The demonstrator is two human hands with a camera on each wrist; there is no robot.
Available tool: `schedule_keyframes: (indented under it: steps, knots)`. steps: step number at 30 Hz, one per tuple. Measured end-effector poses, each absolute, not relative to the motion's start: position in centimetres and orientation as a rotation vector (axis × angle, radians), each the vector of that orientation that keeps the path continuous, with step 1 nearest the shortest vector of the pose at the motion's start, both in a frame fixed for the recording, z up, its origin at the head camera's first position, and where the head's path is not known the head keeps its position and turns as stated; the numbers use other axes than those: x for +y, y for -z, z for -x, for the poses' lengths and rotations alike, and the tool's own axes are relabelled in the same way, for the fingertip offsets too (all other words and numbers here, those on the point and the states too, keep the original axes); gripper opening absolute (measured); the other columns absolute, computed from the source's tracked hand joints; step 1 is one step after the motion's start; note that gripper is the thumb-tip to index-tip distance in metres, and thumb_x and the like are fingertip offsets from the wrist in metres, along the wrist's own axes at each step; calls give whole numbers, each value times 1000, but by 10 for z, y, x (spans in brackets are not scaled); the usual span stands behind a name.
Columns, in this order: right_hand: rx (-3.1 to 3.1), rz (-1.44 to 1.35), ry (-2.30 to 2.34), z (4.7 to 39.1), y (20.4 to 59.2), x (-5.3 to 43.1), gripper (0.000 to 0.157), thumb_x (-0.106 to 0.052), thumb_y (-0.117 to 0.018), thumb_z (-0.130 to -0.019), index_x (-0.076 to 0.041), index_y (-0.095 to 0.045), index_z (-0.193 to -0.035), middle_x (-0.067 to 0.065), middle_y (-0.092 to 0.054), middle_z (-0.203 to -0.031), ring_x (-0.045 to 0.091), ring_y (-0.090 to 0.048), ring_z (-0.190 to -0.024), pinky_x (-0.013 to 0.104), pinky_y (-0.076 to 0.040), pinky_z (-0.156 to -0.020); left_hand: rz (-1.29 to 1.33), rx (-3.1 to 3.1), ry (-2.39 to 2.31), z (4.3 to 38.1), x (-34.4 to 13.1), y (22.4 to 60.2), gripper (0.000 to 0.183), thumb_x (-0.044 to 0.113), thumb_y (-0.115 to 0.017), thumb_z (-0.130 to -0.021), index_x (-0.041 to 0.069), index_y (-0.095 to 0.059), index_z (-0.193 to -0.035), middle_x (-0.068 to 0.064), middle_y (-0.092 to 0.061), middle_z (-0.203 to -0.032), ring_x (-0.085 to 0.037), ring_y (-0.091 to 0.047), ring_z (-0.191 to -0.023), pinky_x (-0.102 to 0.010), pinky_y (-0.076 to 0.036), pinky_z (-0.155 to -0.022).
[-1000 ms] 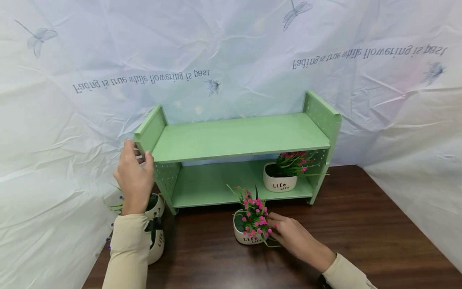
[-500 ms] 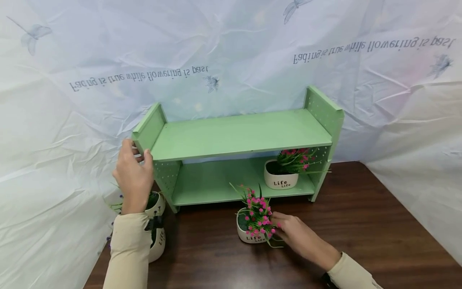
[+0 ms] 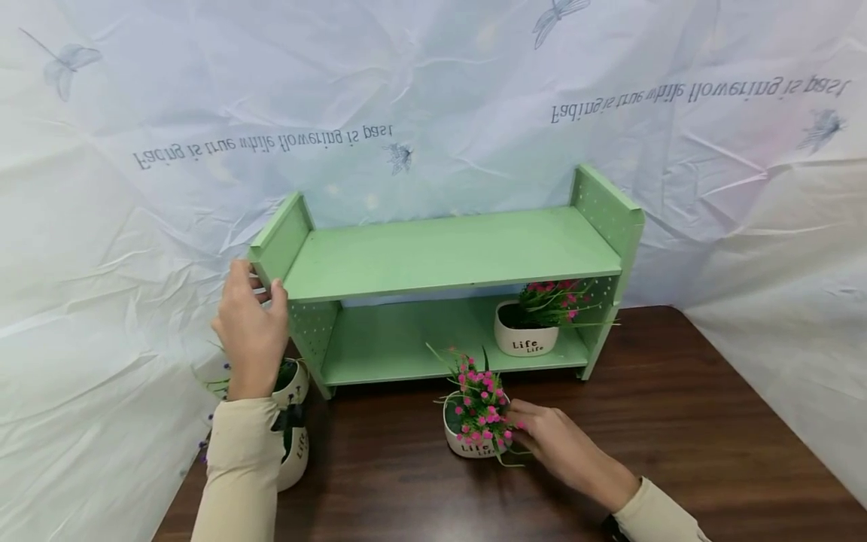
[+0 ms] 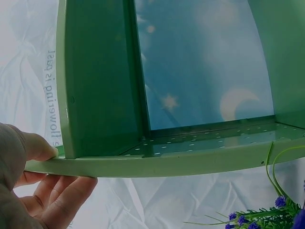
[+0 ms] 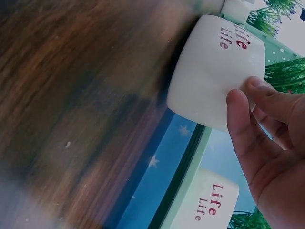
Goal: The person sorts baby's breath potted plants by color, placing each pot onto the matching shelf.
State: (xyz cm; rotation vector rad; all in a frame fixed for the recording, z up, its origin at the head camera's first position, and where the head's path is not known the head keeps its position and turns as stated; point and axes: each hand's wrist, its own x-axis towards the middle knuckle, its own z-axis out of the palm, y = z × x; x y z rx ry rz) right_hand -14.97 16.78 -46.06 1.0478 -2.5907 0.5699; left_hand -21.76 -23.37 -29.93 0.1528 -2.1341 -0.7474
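My left hand [image 3: 252, 327] grips the upper front edge of the left side panel [image 4: 152, 167] of a green two-tier shelf [image 3: 433, 256]. Its thumb lies on one face and the fingers on the other in the left wrist view. On the dark wooden table in front of the shelf is a white flowerpot [image 3: 467, 446] with pink artificial flowers and "Life" lettering. My right hand [image 3: 562, 444] is at the right end of this pot, thumb and forefinger pinching it near the rim in the right wrist view. Flowers partly cover those fingertips in the head view.
A second pink-flowered pot [image 3: 524, 342] stands at the right of the lower shelf board. Two white pots, a front one [image 3: 294, 459] and a rear one [image 3: 294, 388], with purple flowers [image 4: 280, 202] are partly hidden behind the left forearm. Printed cloth [image 3: 440, 98] hangs behind.
The head view has shifted slightly. Both hands keep their hold, and the pot at the right hand stays in nearly the same spot in front of the shelf.
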Motion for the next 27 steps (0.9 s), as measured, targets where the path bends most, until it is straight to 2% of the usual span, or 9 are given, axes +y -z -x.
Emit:
schedule_keyframes:
  steps: [5, 12, 16, 20, 27]
  knots:
    - [-2529, -1059, -578, 151, 454, 164, 27, 1, -79, -81, -8, -73, -105, -2, -66, -110, 10, -68, -96, 22, -57, -76, -150, -2133, 754, 218, -233, 299, 27, 20, -58, -99, 6, -55, -122, -16, -66, -111, -34, -67, -99, -56, -33, -79]
    - [-2472, -1065, -617, 161, 432, 149, 25, 1, -77, -84, -11, -72, -105, -7, -62, -106, 4, -65, -95, 20, -56, -76, -143, -2124, 754, 220, -234, 297, 27, 22, -58, -100, 5, -55, -121, -16, -66, -110, -34, -67, -99, -56, -35, -80]
    - [-2454, -1058, -642, 169, 422, 137, 22, -1, -76, -85, -15, -70, -102, -10, -59, -101, 1, -61, -87, 18, -54, -71, -145, -2132, 760, 220, -233, 297, 28, 21, -58, -100, 5, -55, -122, -16, -66, -111, -34, -67, -99, -57, -35, -81]
    - [-2427, -1047, -648, 178, 415, 121, 18, -3, -76, -86, -15, -68, -97, -11, -56, -94, 0, -56, -78, 18, -51, -65, -147, -2137, 762, 220, -233, 297, 28, 21, -58, -99, 5, -54, -122, -16, -65, -111, -34, -67, -100, -57, -34, -81]
    - [-2406, -1039, -635, 192, 409, 93, 11, -7, -74, -89, -14, -70, -96, -9, -58, -93, 1, -58, -78, 17, -52, -65, -159, -2146, 759, 219, -233, 299, 28, 21, -58, -99, 6, -54, -123, -16, -66, -111, -33, -67, -100, -54, -33, -80]
